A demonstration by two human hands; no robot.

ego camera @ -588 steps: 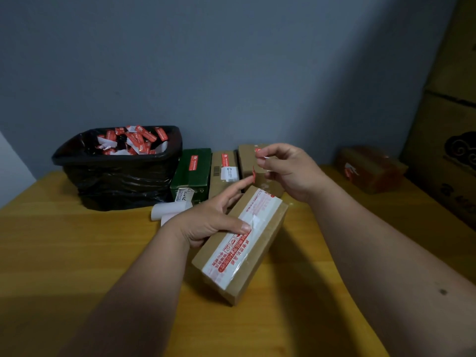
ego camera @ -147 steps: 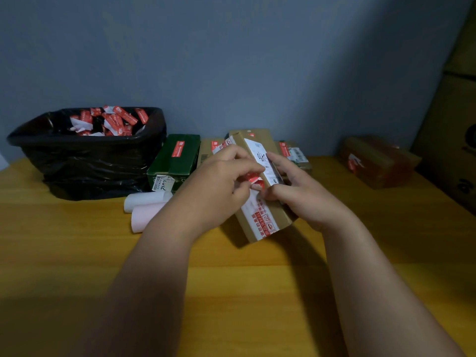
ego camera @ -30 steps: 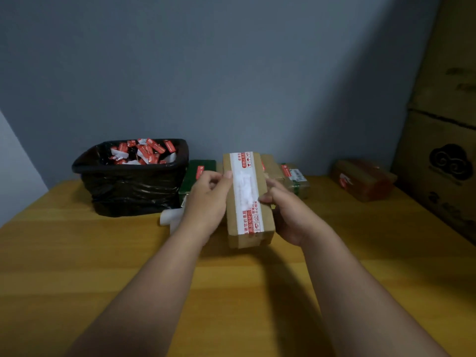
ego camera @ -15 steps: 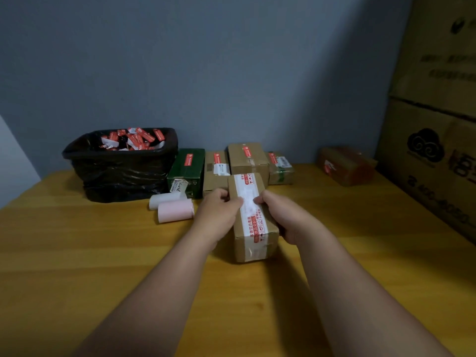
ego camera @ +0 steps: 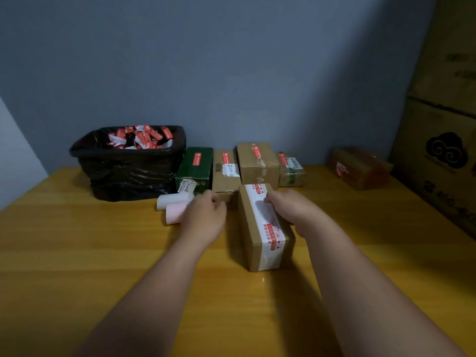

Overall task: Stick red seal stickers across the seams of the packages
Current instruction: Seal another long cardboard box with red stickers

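A long cardboard package (ego camera: 257, 243) with white and red printed tape along its top lies on the wooden table (ego camera: 90, 253), just in front of a row of packages. My right hand (ego camera: 289, 208) grips it from the right, fingers curled over the taped top. My left hand (ego camera: 206, 215) is off the package, to its left, with loosely curled fingers that hold nothing I can see; it hovers by the pink roll (ego camera: 173, 215). Behind stand a green box (ego camera: 195, 167), two brown boxes (ego camera: 225, 172) (ego camera: 257, 162) and a small box (ego camera: 291, 170), each bearing a red seal sticker.
A black-lined bin (ego camera: 128, 166) holding red and white sticker scraps stands at the back left. A white roll (ego camera: 168, 200) lies beside the pink one. A brown wrapped package (ego camera: 360, 167) sits at the back right, and large cardboard cartons (ego camera: 443, 140) stack along the right edge.
The package came down from my raised hands onto the table. My left hand let go of it and moved left toward the rolls. My right hand stays on it.
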